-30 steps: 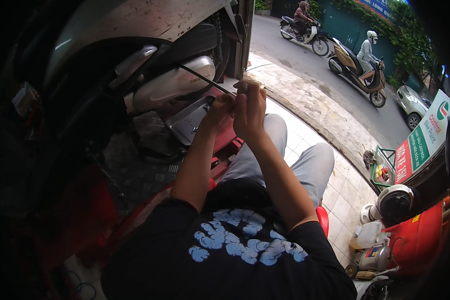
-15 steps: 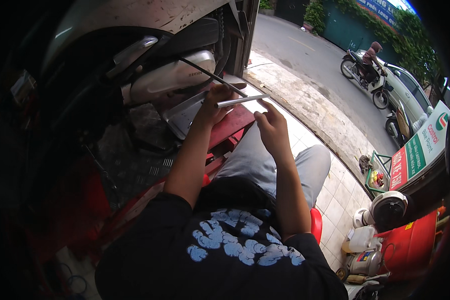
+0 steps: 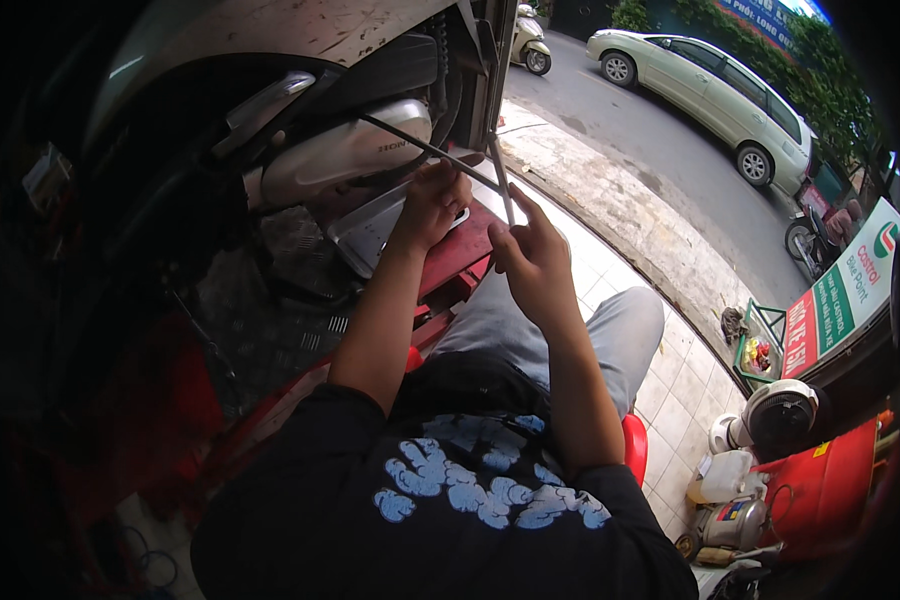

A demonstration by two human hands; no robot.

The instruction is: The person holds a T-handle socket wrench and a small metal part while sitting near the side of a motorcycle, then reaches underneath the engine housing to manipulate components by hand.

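A T-handle wrench slants out from the motorcycle's silver engine cover (image 3: 335,158), its long dark shaft ending in a silver crossbar (image 3: 500,165). My left hand (image 3: 434,208) is curled around the shaft short of the crossbar; some of its fingers are hidden. At the lower end of the bar is my right hand (image 3: 538,262), index finger stretched along the metal and thumb apart from it. The remaining fingers of that hand are tucked out of sight. Below my left hand, a metal tray (image 3: 355,240) rests on a red stand (image 3: 462,250).
White floor tiles (image 3: 660,385) lead to a doorway edge, with a street beyond where a pale car (image 3: 710,85) passes. At right stand a sign board (image 3: 840,285), a fan (image 3: 778,412), plastic jugs (image 3: 720,478) and a red tank (image 3: 825,490). I sit on a red stool (image 3: 634,445).
The crossbar has turned from nearly level to nearly upright. My right hand has shifted slightly left, while my left hand stays by the shaft. Outside, the rider and car have moved.
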